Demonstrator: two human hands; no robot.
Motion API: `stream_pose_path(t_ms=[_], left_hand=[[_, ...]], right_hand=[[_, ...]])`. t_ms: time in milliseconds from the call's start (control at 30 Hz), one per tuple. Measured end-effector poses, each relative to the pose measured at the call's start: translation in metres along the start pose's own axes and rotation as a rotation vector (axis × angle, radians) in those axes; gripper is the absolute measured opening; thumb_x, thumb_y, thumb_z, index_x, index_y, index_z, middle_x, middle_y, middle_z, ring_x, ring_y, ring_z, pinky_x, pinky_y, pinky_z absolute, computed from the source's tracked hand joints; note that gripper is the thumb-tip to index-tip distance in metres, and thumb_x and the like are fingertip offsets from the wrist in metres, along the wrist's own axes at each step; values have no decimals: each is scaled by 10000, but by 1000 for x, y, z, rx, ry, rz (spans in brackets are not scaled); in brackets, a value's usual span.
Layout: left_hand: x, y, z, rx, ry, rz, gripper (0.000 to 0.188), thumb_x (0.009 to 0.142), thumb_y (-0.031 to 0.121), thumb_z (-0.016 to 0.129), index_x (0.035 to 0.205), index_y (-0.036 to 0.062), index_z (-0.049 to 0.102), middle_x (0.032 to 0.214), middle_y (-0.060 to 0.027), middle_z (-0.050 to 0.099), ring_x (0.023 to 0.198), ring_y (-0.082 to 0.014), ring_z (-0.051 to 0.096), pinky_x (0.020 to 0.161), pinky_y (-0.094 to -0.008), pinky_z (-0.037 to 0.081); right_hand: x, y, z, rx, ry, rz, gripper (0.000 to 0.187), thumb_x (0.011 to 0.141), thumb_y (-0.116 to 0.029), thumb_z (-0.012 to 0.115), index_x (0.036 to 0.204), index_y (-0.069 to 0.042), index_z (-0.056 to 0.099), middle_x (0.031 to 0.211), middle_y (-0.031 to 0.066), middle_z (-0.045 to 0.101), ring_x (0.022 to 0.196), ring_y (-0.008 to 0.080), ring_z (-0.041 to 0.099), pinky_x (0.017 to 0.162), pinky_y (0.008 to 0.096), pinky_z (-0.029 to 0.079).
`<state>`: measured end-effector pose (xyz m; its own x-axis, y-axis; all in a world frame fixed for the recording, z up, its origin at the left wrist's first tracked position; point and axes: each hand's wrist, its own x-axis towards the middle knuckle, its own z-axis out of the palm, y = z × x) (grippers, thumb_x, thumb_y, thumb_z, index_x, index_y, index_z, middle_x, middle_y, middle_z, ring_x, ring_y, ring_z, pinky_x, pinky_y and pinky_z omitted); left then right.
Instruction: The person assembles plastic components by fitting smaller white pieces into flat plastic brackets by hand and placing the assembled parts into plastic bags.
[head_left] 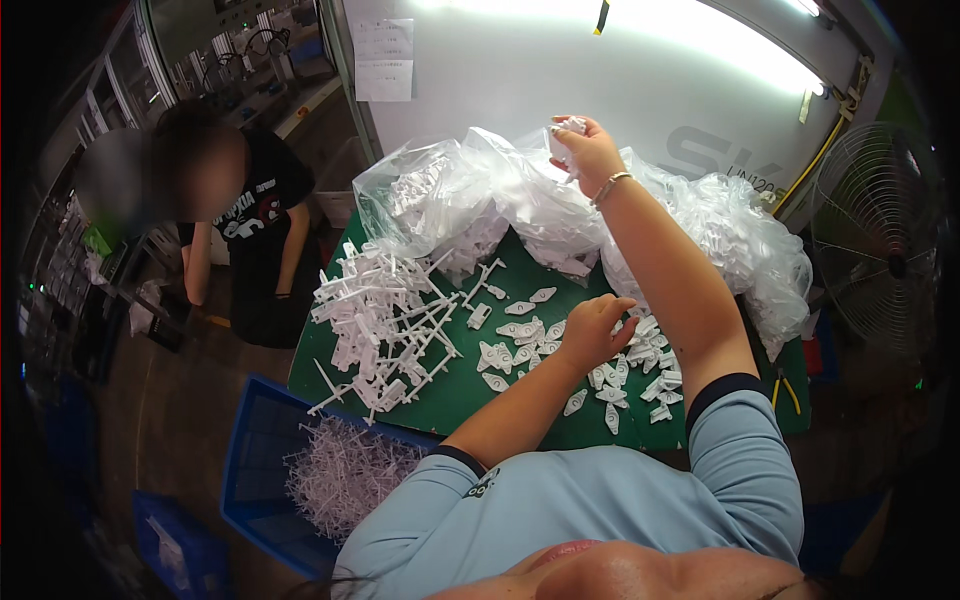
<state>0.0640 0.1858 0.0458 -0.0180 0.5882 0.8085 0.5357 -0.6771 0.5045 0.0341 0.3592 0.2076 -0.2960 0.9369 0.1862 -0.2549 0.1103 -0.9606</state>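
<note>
My right hand [588,148] is raised above the clear plastic bags at the back of the table, its fingers closed around several small white plastic parts [566,143]. Lower down, my left hand [598,333] hovers close over the loose parts, fingers curled in; what it holds, if anything, is hidden. Around it lie flat diamond-shaped white plastic pieces [520,331], each with a round mark in its middle. More small white parts [650,345] are heaped just right of that hand, under my right forearm. A clear bag [540,205] filled with white parts stands below my right hand.
On the green table [500,402], a tangled pile of white moulded parts on sprues [375,325] sits left. A blue bin [250,460] of white sprue scraps stands below. Pliers [785,392] lie at the right edge, near a fan [880,250]. Another person [265,200] sits left.
</note>
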Motion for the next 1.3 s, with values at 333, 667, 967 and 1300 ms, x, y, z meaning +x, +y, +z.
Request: stream_pose_path(t_ms=[333, 667, 967, 1300], left_hand=[[1, 6, -5, 2, -53, -5, 170, 791, 139, 710, 927, 94, 617, 765, -82, 591, 683, -306, 618, 591, -415, 488], [2, 0, -3, -48, -68, 0, 125, 786, 133, 708, 890, 108, 644, 733, -69, 588, 647, -288, 607, 565, -400, 479], [-4, 0, -3, -38, -84, -10, 107, 791, 144, 694, 862, 104, 623, 759, -75, 608, 675, -299, 622, 579, -418, 483], [1, -13, -3, -48, 11, -94, 246, 765, 22, 712, 1002, 72, 669, 770, -87, 644, 617, -221, 628, 572, -328, 503]], right_hand=[[12, 26, 4, -602, -142, -51, 431, 887, -337, 657, 1152, 2, 624, 982, 119, 664, 849, 164, 623, 718, 309, 505], [14, 36, -12, -868, -299, -86, 641, 968, -583, 391, 1403, -122, 489, 1394, 169, 532, 1294, 328, 497, 1151, 456, 217], [-18, 1, -32, -625, -359, -329, 478, 1018, -416, 408, 1191, -51, 663, 1203, 137, 667, 1161, 249, 590, 1040, 304, 381], [-208, -6, -183, -767, -158, -451, 312, 1013, -224, 482, 918, -13, 691, 979, 100, 691, 1029, 236, 610, 1019, 379, 410]])
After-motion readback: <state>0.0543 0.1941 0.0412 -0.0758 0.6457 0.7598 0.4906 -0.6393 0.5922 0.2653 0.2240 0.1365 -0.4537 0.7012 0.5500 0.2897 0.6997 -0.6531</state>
